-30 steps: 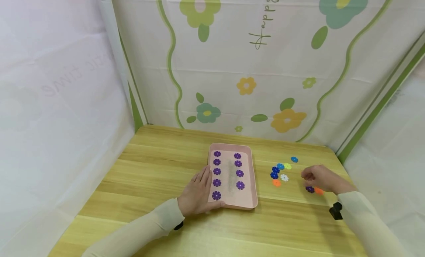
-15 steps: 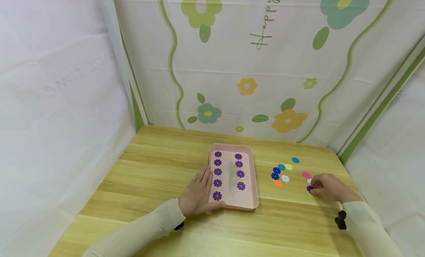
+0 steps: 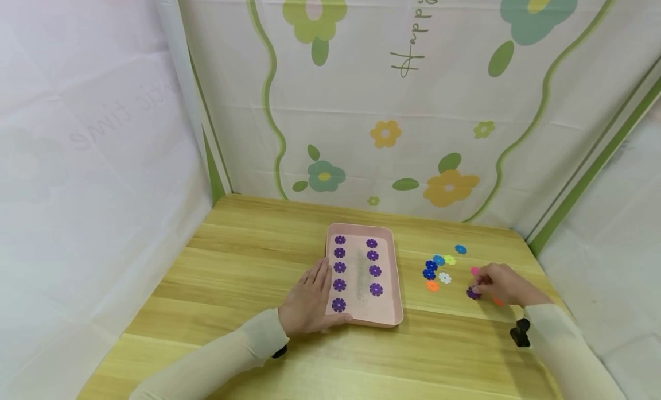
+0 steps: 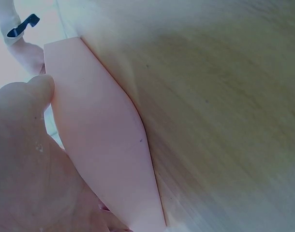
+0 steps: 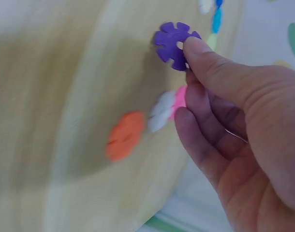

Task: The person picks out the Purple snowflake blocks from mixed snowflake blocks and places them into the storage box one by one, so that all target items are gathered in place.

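Note:
Between thumb and fingers my right hand [image 3: 501,284] pinches a purple snowflake building disc [image 5: 174,44], notched round its edge, over the right side of the table. A pink disc [image 5: 179,102], a white disc [image 5: 161,112] and an orange disc [image 5: 125,135] lie on the wood below that hand. My left hand [image 3: 306,302] rests against the pink tray [image 3: 391,318], fingers straight along its left side and thumb at the near rim. Inside the tray, purple discs [image 3: 339,285] form a left column and a right column, the right one shorter.
Left of my right hand is a loose group of discs: dark blue [image 3: 429,274], light blue [image 3: 461,249], yellow [image 3: 450,260], white [image 3: 445,278] and orange [image 3: 432,286]. A flower-printed cloth [image 3: 351,101] hangs at the table's back edge, with white cloth on both sides.
My right hand came down to the purple disc at the right, took hold of it and has shifted slightly left with it. The left hand and the tray stay in place.

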`<state>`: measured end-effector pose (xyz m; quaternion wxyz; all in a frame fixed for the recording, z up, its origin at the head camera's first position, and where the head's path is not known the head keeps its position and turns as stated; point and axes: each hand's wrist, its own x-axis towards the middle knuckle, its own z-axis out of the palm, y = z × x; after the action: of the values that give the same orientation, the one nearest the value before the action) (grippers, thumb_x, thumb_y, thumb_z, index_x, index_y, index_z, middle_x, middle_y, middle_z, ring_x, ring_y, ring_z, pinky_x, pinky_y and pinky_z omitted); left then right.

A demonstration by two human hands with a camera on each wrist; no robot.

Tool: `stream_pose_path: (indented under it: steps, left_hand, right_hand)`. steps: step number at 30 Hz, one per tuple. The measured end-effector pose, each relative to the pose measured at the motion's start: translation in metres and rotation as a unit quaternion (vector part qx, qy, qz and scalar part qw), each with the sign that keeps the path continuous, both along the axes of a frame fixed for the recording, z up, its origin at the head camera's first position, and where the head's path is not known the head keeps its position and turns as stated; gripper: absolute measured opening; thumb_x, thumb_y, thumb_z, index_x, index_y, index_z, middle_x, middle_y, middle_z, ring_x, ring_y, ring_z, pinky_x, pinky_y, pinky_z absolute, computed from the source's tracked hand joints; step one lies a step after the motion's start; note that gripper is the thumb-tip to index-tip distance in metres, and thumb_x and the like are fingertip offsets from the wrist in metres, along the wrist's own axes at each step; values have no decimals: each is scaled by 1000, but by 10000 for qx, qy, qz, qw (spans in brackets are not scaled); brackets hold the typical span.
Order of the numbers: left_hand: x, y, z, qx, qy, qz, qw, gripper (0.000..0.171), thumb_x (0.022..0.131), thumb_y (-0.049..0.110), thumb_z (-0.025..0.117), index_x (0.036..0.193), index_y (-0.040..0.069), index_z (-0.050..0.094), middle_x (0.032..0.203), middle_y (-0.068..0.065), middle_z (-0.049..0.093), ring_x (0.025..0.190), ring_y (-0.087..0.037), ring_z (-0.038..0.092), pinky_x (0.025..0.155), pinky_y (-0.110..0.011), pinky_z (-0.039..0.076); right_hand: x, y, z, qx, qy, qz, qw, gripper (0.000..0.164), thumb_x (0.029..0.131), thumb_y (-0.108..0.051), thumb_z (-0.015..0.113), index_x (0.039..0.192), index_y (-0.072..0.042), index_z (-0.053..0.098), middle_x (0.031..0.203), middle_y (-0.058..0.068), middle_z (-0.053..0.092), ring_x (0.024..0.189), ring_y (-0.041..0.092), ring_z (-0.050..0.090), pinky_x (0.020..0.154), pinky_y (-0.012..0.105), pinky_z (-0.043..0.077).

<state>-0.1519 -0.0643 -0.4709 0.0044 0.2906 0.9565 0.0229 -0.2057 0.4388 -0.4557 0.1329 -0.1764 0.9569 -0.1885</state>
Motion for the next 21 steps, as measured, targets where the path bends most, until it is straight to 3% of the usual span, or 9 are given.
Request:
stream_pose_path:
  steps: [7,15,21]
  left_hand:
    - [0,0,0,3,90,-5,10000,118,94,86,42,162,-10,29,171,-30,25,160,-43,31,128,-50,36]
    - [0,0,-1,5,88,4,10000,118,94,86,42,161,-10,29,171,-30,25,160,-43,31,128,-49,36]
    - [0,0,-1,-31,115,-8,9999,118,94,86,41,161,-10,30,171,-30,26,160,-43,31,128,-49,36]
  right_hand:
    - [-15,-39,18,-36,-188,552,9983,13,103,-14,68,93,-16,76,85,-7,71,69,0,50,62,22,45]
    - [-26,-101,40,-399,-412,1209,9910,19,105,-15,66,88,-15,74,82,3,72,64,1,49,62,22,47]
    - [-29,-147,53,-261,-321,1476,9882,17,105,-16,67,90,-17,76,82,-6,73,63,3,55,62,22,51]
